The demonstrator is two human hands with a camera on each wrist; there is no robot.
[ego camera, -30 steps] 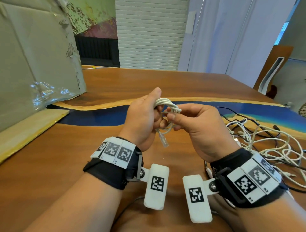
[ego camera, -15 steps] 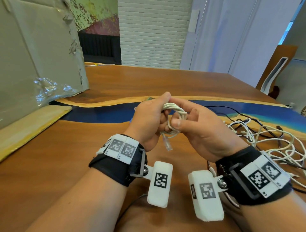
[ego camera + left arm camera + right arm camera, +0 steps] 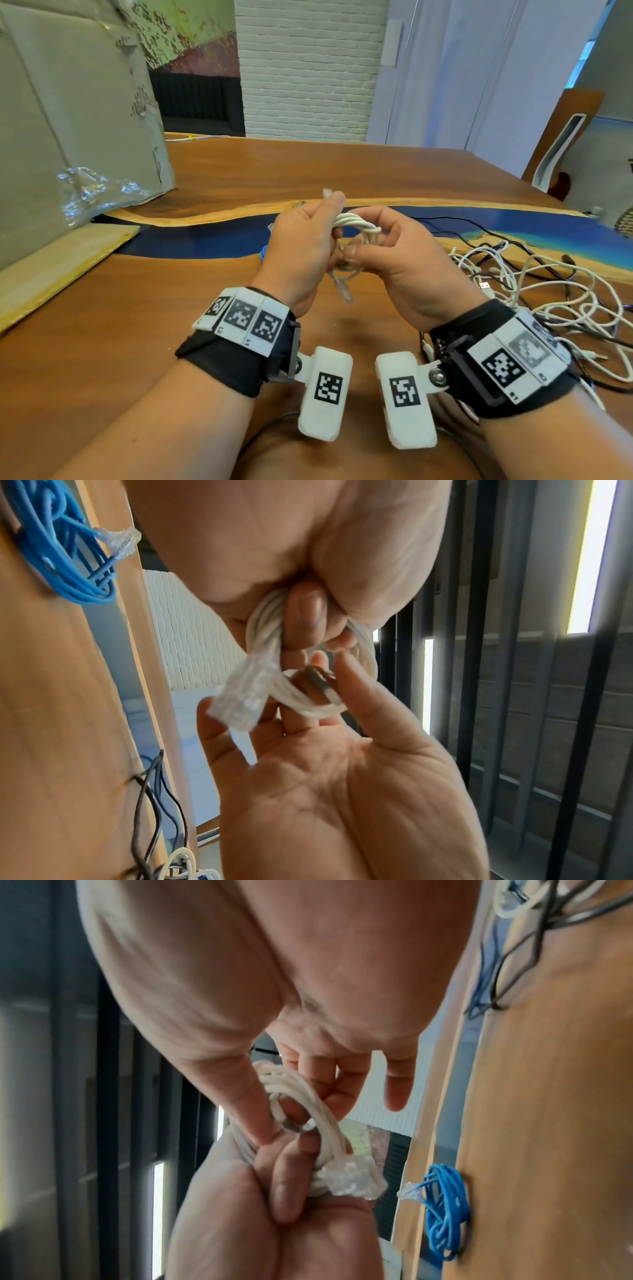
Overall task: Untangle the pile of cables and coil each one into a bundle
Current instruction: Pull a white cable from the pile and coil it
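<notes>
A white cable (image 3: 356, 228) is wound into a small coil and held above the table between both hands. My left hand (image 3: 318, 236) grips one side of the coil, fingers curled round its strands (image 3: 263, 620). One clear plug (image 3: 327, 193) sticks up past the left thumb. A second clear plug (image 3: 344, 294) hangs below the coil. My right hand (image 3: 373, 240) pinches the other side of the coil (image 3: 301, 1102) between thumb and fingers. A tangled pile of white and black cables (image 3: 548, 291) lies on the table to the right.
A coiled blue cable bundle (image 3: 445, 1213) lies on the wooden table (image 3: 137, 325) just beyond my left hand. A large cardboard box (image 3: 68, 130) stands at the left, with a flat flap (image 3: 58, 267) in front of it. A chair (image 3: 561, 147) stands at the far right.
A clear plug end has come up past the left thumb, where none showed before. The right fingers have shifted over the top of the coil. Both hands sit slightly higher.
</notes>
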